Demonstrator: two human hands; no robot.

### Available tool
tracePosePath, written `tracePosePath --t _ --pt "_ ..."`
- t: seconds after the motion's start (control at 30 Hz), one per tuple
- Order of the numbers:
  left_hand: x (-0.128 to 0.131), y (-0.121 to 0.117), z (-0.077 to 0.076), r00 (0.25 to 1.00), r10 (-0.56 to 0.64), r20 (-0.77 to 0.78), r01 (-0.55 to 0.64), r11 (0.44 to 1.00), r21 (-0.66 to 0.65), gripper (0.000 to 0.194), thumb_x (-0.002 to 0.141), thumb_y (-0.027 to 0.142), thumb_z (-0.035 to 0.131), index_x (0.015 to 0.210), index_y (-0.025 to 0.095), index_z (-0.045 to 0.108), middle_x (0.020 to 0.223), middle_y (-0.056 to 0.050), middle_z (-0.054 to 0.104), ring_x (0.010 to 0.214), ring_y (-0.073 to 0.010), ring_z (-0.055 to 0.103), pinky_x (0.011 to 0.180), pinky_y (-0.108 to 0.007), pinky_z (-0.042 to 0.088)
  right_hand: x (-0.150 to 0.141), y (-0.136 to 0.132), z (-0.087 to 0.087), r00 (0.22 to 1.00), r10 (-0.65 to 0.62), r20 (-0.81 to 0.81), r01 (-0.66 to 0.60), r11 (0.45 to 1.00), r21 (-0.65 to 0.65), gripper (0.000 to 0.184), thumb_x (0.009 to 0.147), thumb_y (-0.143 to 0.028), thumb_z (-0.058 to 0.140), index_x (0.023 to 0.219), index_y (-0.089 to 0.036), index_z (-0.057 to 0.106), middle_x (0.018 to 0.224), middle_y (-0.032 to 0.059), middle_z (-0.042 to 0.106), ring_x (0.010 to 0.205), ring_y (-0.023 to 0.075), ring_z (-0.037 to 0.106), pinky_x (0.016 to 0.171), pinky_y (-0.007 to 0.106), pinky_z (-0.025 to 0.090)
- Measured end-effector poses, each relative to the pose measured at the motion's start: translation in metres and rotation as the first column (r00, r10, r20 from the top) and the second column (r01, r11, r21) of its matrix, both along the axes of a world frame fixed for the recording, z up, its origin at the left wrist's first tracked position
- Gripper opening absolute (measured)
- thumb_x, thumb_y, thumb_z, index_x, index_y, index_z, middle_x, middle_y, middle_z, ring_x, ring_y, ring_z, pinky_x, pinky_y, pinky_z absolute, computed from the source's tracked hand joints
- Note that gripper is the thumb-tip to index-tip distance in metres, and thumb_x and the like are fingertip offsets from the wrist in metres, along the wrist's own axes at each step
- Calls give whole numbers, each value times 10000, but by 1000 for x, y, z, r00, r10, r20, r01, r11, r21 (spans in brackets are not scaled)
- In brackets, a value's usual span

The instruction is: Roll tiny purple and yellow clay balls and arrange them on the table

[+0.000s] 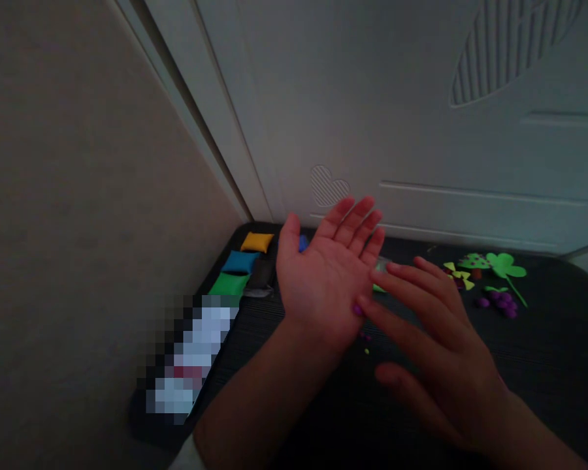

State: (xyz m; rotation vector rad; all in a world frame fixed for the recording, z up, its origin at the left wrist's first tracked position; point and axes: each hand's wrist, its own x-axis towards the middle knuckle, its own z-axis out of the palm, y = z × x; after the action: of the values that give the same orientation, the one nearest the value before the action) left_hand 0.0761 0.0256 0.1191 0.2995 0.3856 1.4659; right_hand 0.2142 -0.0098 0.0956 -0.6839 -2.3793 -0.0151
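Observation:
My left hand (326,281) is held palm up above the dark table, fingers stretched out and apart. At the outer edge of its palm sits a small purple ball of clay (357,309). My right hand (436,346) reaches in from the right, its fingers spread, with one fingertip touching or very near the purple ball. Below the hands, tiny purple bits (366,337) and a yellow-green bit (366,351) lie on the table. To the right is a purple grape-like cluster (504,303) with a separate purple ball (483,303) beside it.
Yellow (257,242), blue (240,262) and green (229,284) clay packs line the left edge, beside a dark pack (261,274). A blurred-out screen (196,359) lies nearer. A green clover shape (506,266) and yellow pieces (458,275) lie back right. A white panel (421,130) rises behind.

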Motion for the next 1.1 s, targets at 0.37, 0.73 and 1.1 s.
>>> tracePosePath --t 0.37,0.73,1.1 --pt "1 1 -3 997 16 -77 -16 1000 3 503 832 568 257 881 189 584 1074 -53 610 1158 -227 484 915 -354 423 0 1 -2 999 -10 -36 9 1000 -24 411 761 -285 556 1142 -133 522 1246 115 491 1207 276 378 1034 538 250" --pt "9 -3 -2 992 -29 -125 27 999 -24 504 834 559 254 855 180 585 1050 -58 616 1123 -232 511 895 -349 426 -4 3 4 967 -109 -229 67 981 -183 173 734 -195 618 905 -222 623 1049 43 609 1061 187 535 962 404 407" --pt "16 -9 8 850 -70 -523 152 981 117 187 779 279 494 732 174 641 792 -35 631 862 -180 572 767 -289 421 23 6 18 865 -238 -442 156 964 -214 244 683 -113 654 879 -234 573 1036 15 587 1034 197 531 900 377 451"
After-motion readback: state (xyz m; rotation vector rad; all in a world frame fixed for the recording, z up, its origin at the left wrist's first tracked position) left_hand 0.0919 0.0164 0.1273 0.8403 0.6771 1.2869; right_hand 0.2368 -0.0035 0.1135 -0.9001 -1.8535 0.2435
